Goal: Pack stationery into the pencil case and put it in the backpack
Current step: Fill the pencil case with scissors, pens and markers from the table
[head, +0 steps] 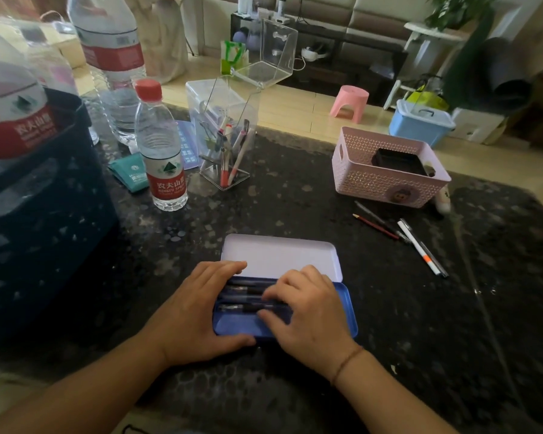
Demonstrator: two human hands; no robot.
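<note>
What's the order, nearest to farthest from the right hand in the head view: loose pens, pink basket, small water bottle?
From the right hand:
1. Loose pens, on the table to its right and beyond.
2. Pink basket, farther back on the right.
3. Small water bottle, far back on the left.

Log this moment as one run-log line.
stage: packing | open blue metal pencil case: dark pens inside | left hand: steadies case | right hand: arranging pens | loose pens and pencils: on table

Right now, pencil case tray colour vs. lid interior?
Head view: the pencil case tray is blue; the open lid interior is pale lilac-white.
</note>
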